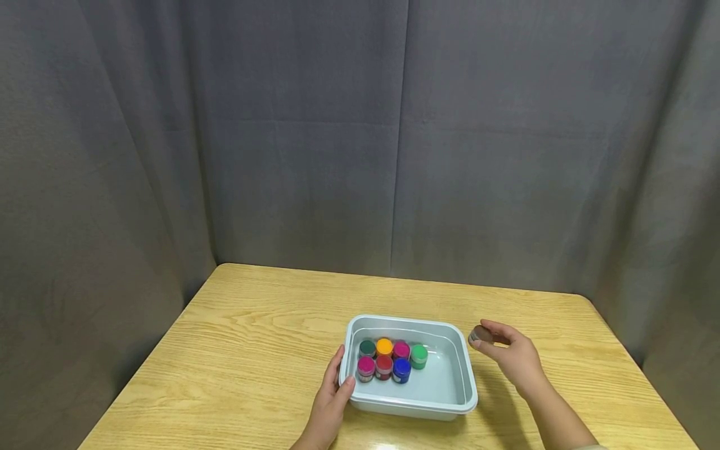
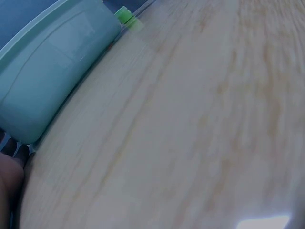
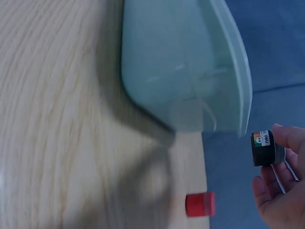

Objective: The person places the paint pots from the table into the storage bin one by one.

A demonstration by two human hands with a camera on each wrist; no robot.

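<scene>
A pale blue-green plastic tub (image 1: pixel 450 375) stands on the table, holding several small paint jars bunched toward its left side, among them an orange jar (image 1: pixel 384 347), a blue jar (image 1: pixel 401 370) and a light green jar (image 1: pixel 419 355). My left hand (image 1: pixel 329 400) grips the tub's left side near the front corner, thumb at the rim. To the right of the tub, my right hand (image 1: pixel 517 359) pinches a dark brown paint jar (image 3: pixel 263 149) between thumb and fingers, held above the table. Its label shows in the right wrist view.
A red jar (image 3: pixel 200 204) stands on the table past the tub in the right wrist view. The left wrist view shows a green-lidded jar (image 2: pixel 125 15) beyond the tub's wall. Grey curtains (image 1: pixel 304 156) hang behind the wooden table (image 1: pixel 253 350).
</scene>
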